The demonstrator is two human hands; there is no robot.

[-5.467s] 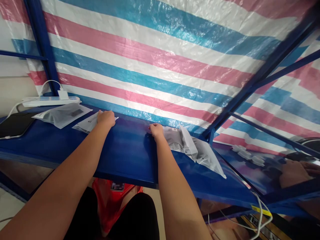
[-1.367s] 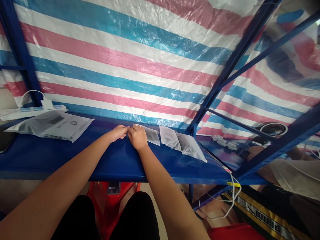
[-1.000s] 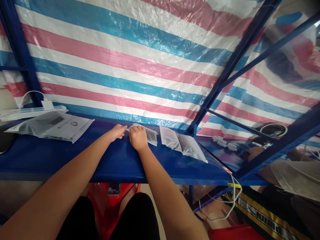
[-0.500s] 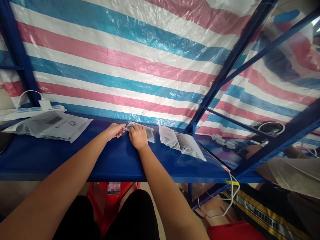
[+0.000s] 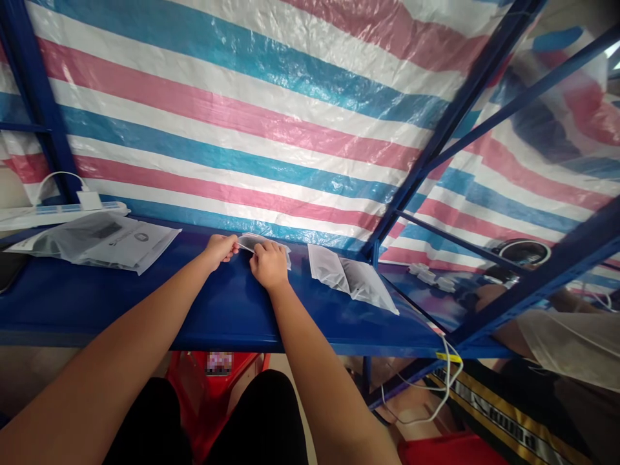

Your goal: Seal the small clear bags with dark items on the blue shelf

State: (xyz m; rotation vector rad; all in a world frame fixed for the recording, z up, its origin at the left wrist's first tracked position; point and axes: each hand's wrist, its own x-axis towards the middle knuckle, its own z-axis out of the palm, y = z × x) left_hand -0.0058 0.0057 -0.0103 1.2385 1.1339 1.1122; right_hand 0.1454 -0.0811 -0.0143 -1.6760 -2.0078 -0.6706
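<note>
A small frosted plastic bag [image 5: 248, 241] lies near the back of the blue shelf [image 5: 232, 316], partly covered by my fingers. My left hand [image 5: 223, 250] is closed at the bag's left end, thumb and fingers pinching its edge. My right hand [image 5: 270, 263] is closed over the middle of the same bag, fingers curled onto it. What is inside the bag is hidden. Just right of my right hand lie two more frosted bags, a left one [image 5: 328, 266] and a right one [image 5: 371, 285] with something dark inside.
A larger frosted bag with printing [image 5: 138, 242] lies at left, by a white power strip [image 5: 113, 208] and a dark phone-like object [image 5: 10, 271]. A blue post [image 5: 411, 181] stands right; beyond it are small white pieces [image 5: 429, 276] and another person's arm [image 5: 489, 297]. Striped sheeting hangs behind.
My left hand has closed tighter and drawn slightly left and up at the bag's end. My right hand stays on the bag, shifted a little to the right.
</note>
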